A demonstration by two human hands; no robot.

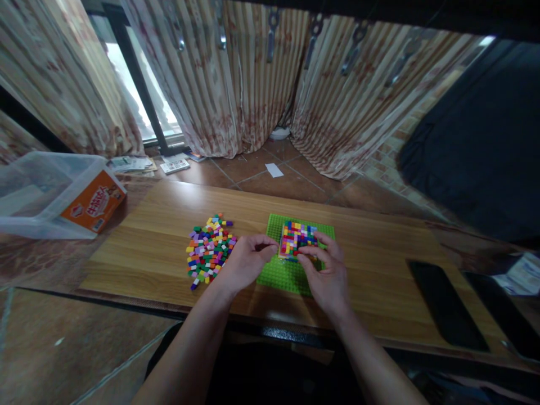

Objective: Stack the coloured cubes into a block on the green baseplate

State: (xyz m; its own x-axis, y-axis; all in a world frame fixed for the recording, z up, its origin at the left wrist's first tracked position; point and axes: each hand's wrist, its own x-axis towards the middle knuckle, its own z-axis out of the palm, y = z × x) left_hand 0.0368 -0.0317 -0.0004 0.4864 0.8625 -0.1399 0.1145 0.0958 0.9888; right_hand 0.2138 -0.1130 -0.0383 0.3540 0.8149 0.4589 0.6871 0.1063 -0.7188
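A green studded baseplate (pixel 287 277) lies on the wooden table, carrying a low rectangular build of many-coloured toy bricks (pixel 291 239). My left hand (pixel 248 260) is at the build's left edge, thumb and forefinger pinched together; whatever lies between the tips is too small to make out. Over the build's right and front side is my right hand (pixel 328 270). Its thumb and forefinger come close together at the front of the build, while another finger reaches its back right. Any piece in that pinch is hidden. A pile of loose toy bricks (pixel 206 250) spreads left of my left hand.
A clear plastic bin (pixel 50 216) with an orange label stands at the far left. Two dark flat slabs (pixel 447 304) lie at the right. Beyond the tabletop (pixel 371 253), curtains (pixel 261 84) hang above a tiled floor with papers (pixel 175 164).
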